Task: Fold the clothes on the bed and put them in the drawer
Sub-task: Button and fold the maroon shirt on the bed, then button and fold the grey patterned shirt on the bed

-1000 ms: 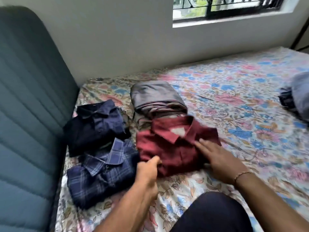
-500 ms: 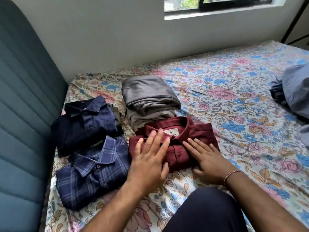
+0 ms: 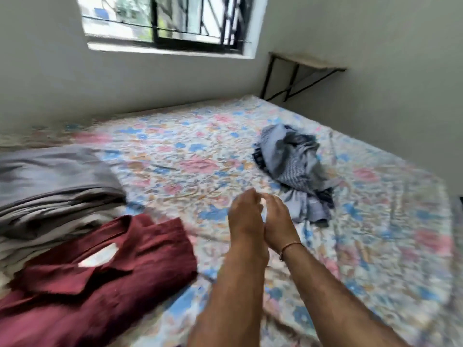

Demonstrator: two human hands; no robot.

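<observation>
Maroon shirt (image 3: 100, 279), one grey pile (image 3: 295, 169), two hands

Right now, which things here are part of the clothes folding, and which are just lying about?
Part of the job: folded red shirt; folded grey pile; crumpled blue clothes; bed; left hand; right hand.

Just there: window; wall shelf.

Everything smears with motion. The hands, left (image 3: 246, 216) and right (image 3: 276, 219), are pressed side by side, fingertips too blurred to read. At eight o'clock the maroon shirt (image 3: 105, 276) runs off the edge; at nine the grey folded stack (image 3: 50, 186) is cut too. The crumpled blue garment (image 3: 293, 169) hides its own shape.
</observation>
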